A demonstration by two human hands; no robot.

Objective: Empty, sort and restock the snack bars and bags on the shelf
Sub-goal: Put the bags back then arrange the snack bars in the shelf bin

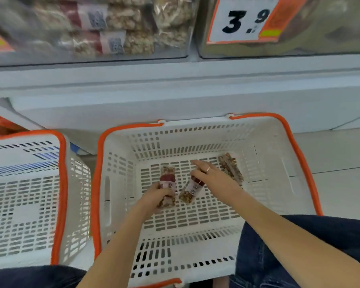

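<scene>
White shelf (175, 80) above slotted basket (195, 215)

Both forearms stretched forward and down, left hand (156, 196) curled closed, right hand (211, 177) seemingly pinching, fingers extended.

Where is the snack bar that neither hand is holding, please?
In the head view the loose snack bar lies on the floor of the middle basket, towards its far right corner, just beyond the right hand.
</scene>
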